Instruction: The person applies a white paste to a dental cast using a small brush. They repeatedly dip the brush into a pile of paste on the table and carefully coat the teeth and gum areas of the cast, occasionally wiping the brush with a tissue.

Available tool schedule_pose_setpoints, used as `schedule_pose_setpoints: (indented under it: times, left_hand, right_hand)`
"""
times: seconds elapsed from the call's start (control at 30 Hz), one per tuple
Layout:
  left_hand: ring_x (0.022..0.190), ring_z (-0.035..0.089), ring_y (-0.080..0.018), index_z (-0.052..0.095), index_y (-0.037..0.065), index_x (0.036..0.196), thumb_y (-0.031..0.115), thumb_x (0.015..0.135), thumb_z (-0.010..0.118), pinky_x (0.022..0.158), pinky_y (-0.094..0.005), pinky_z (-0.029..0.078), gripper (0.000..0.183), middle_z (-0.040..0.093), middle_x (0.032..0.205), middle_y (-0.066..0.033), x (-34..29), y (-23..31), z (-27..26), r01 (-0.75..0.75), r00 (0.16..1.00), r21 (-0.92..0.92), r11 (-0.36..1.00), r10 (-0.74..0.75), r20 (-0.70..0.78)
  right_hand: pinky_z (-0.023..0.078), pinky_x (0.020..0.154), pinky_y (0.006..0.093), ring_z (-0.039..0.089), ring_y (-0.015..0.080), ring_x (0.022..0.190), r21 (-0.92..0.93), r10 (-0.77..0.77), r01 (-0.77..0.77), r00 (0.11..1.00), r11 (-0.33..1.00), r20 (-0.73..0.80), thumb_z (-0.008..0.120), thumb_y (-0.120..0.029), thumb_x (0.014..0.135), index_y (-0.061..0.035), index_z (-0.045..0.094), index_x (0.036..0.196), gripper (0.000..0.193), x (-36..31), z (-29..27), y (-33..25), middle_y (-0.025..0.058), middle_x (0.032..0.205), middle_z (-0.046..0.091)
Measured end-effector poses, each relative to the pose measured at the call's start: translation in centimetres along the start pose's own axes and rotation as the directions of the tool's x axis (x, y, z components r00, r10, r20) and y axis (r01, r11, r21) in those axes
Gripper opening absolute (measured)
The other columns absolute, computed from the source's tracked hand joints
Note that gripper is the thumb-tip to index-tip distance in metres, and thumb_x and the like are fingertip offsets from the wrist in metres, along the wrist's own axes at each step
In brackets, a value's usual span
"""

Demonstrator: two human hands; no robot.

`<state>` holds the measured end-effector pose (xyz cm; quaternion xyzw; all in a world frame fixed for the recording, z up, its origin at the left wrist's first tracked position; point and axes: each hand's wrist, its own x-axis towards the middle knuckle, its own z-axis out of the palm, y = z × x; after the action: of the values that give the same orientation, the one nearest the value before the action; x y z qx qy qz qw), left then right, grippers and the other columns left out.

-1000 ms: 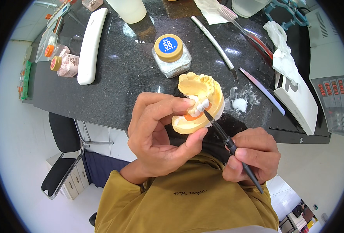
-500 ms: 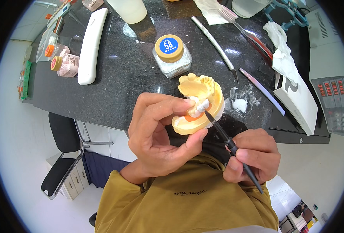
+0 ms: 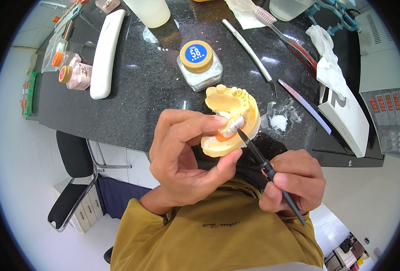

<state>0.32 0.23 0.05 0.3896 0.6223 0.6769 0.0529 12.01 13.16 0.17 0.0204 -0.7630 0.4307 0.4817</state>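
My left hand [image 3: 186, 158] grips a yellow plaster dental model [image 3: 218, 147] between thumb and fingers, holding it above the table's front edge. White tooth crowns [image 3: 237, 123] sit in the model beside a patch of orange. In my right hand [image 3: 295, 180] is a slim black brush [image 3: 265, 165], held like a pen. Its tip touches or nearly touches the crowns. A square glass jar [image 3: 201, 72] with a gold and blue lid stands just beyond the model. To the right, a small heap of white paste [image 3: 279, 122] lies on the dark tabletop.
Beyond the paste lie a carving knife [image 3: 252, 52], a purple file [image 3: 304, 107] and a toothbrush [image 3: 283, 36]. A white box [image 3: 344, 119] with crumpled tissue [image 3: 325, 58] is at the right. Leftward are a long white case [image 3: 108, 56] and small powder jars [image 3: 79, 76].
The dental model has tilted very slightly in my left hand. The brush tip has shifted a little to the left along the crowns.
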Motion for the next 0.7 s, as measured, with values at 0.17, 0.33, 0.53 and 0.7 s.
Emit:
schedule_pose_setpoints:
  times: [0.17, 0.33, 0.53, 0.7]
  left_hand:
    - [0.094, 0.062, -0.0181, 0.057, -0.005, 0.109, -0.007, 0.067, 0.077, 0.078, -0.024, 0.057, 0.047, 0.05, 0.106, -0.0133, 0.04, -0.03, 0.01, -0.009, 1.0, -0.002, 1.0, 0.009, 0.001]
    - [0.095, 0.062, -0.0183, 0.057, -0.005, 0.109, -0.006, 0.067, 0.077, 0.078, -0.0241, 0.057, 0.046, 0.05, 0.106, -0.0134, 0.06, 0.01, 0.01, -0.01, 1.0, -0.006, 1.0, 0.01, 0.005]
    - [0.094, 0.062, -0.0186, 0.057, -0.005, 0.109, -0.007, 0.067, 0.078, 0.078, -0.0241, 0.057, 0.046, 0.05, 0.106, -0.0135, 0.06, -0.03, -0.01, -0.01, 1.0, 0.004, 1.0, 0.01, 0.007]
    - [0.094, 0.063, -0.0188, 0.057, -0.005, 0.109, -0.007, 0.067, 0.078, 0.077, -0.0241, 0.057, 0.047, 0.05, 0.106, -0.0136, 0.03, -0.12, 0.08, -0.016, 1.0, -0.003, 1.0, 0.016, -0.002]
  right_hand:
    - [0.048, 0.041, 0.0246, 0.059, 0.0176, 0.05, -0.005, 0.009, -0.009, 1.0, 1.0, 0.011, 0.071, -0.003, 0.067, -0.0028, 0.059, 0.088, 0.024, 0.07, 0.02, -0.07, 0.0095, 0.067, 0.061]
    - [0.049, 0.042, 0.0247, 0.059, 0.0177, 0.051, -0.006, 0.016, -0.016, 1.0, 1.0, 0.014, 0.071, -0.003, 0.067, -0.0028, 0.059, 0.088, 0.024, 0.02, -0.02, -0.12, 0.0096, 0.068, 0.061]
    - [0.049, 0.042, 0.0251, 0.059, 0.0179, 0.051, -0.004, 0.014, -0.014, 1.0, 1.0, 0.02, 0.072, -0.003, 0.067, -0.0024, 0.059, 0.087, 0.024, 0.04, -0.08, -0.04, 0.0096, 0.068, 0.061]
    - [0.049, 0.043, 0.0252, 0.059, 0.0179, 0.051, -0.002, 0.01, -0.01, 1.0, 1.0, 0.015, 0.072, -0.003, 0.067, -0.0022, 0.059, 0.087, 0.024, 0.09, -0.03, -0.06, 0.0097, 0.067, 0.061]
